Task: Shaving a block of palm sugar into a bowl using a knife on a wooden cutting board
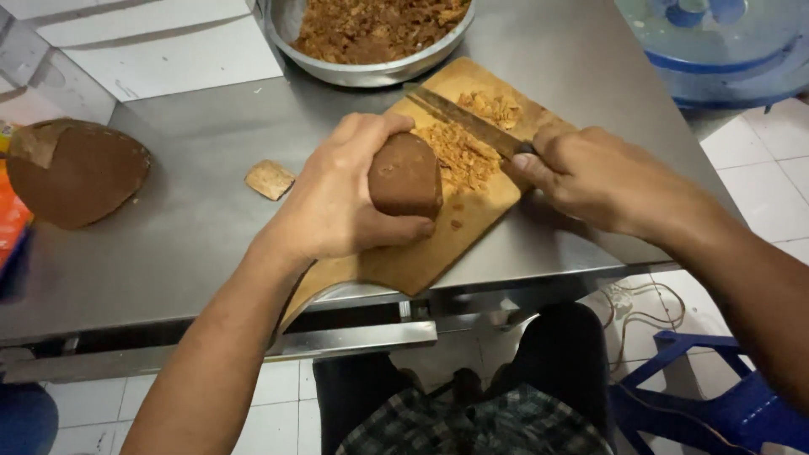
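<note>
Head view, looking down at the steel table (194, 211), going left to right with what I'd worry about:

- Far left there's a big dark brown slab (76, 173) lying flat, and just right of it a small tan chip (270, 179). Both sit well apart from the cutting, so no real risk, though the chip could get swept off the table by an elbow.
- Left hand (337, 198) is wrapped around a brown block (406, 175) standing on the near half of the wooden cutting board (421, 253). Fingers are curled tight over its top and thumb side, fully closed on it. Those fingertips (421, 226) sit right at the cut face, so a slip of the blade would probably land there.
- The board hangs over the near table edge. Pressing down hard could tip or slide it, I reckon.
- Shavings (463, 152) pile up between block and blade; they might scatter off the board.
- Knife (459, 118) lies angled across the far part of the board, handle gripped in the right hand (590, 177), fingers closed around it.
- Metal bowl (371, 42) of shavings sits far, touching the board's far corner; a shove could knock it.
</note>
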